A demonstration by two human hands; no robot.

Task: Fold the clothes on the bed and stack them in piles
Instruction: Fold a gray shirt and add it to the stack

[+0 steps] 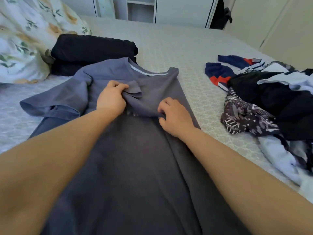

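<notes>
- Grey-blue T-shirt (118, 150) — spread flat on the bed (186, 53), collar away from the person.
- Left hand (111, 99) pinches its bunched sleeve; right hand (174, 114) grips the fold beside it.
- Black folded pile (91, 48) lies beyond the T-shirt's collar — unfolded clothes heap (271, 106) to its right.

— What is underneath everything?

— A bed (177, 53) with a pale cover in a small repeating pattern.

— And what lies on it?

— A grey-blue T-shirt (128, 150) runs down the middle, neck towards the far side, its left sleeve spread flat on the cover. Just beyond its collar sits a stack of folded black clothes (91, 51), and the T-shirt's shoulder overlaps the stack's near edge. A floral pillow (25, 39) rests at the far left, touching the stack. On the right, apart from the T-shirt, is a loose heap of clothes (271, 102): navy, black, patterned and light blue pieces tangled together.
</notes>
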